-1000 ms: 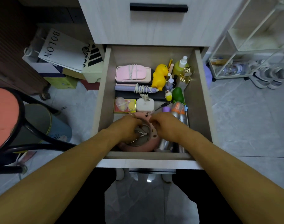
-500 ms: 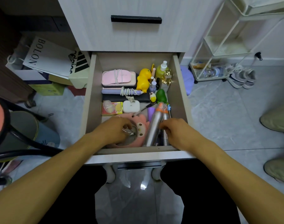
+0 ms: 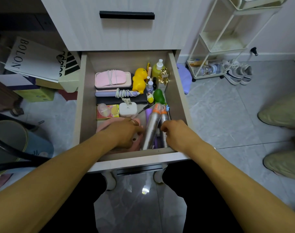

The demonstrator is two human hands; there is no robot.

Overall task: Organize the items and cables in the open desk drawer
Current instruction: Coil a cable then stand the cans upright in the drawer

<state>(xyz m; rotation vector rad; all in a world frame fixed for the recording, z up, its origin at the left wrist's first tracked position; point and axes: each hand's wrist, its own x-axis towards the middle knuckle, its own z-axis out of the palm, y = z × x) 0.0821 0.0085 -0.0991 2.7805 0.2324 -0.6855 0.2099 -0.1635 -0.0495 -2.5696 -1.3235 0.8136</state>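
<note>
Drawer (image 3: pixel 83 105) stood pulled out under the shut upper drawer, packed with small things. Nearest its front wall, the left hand (image 3: pixel 125 133) lay knuckles-up on a pink round item (image 3: pixel 136 142), fingers bent down over it; whether they gripped anything I could not tell. Just right of that hand lay two silver cans (image 3: pixel 151 130) with orange caps, lengthwise. The right hand (image 3: pixel 174 133) sat beside the cans, fingers curled at the nearer can's side, its hold hidden. Behind the cans stood a yellow duck (image 3: pixel 139 79) and a white box (image 3: pixel 128 109).
</note>
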